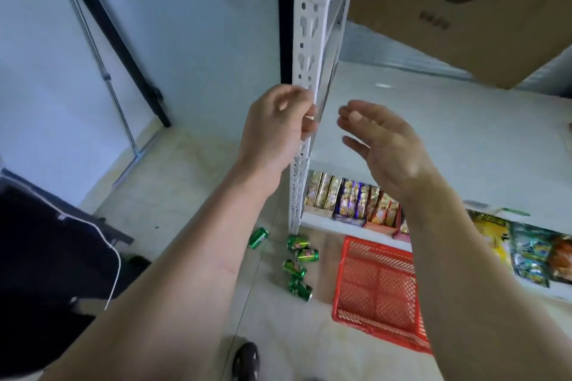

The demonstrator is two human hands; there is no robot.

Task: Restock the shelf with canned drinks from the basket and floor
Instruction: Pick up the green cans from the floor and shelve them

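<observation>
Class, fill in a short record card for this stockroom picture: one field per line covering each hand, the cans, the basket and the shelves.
left hand: fingers curled round the white shelf upright
right hand: open, holding nothing, in front of the middle shelf
green cans: five lying on the floor, left of the basket
red basket: on the floor, no cans visible inside
middle shelf: bare white surface, cardboard box at the back
lower shelf: snack packets in rows

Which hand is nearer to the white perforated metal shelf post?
Left. The left hand grips the white perforated metal shelf post with curled fingers. The right hand hangs open, apart from the post, over the white shelf board.
</observation>
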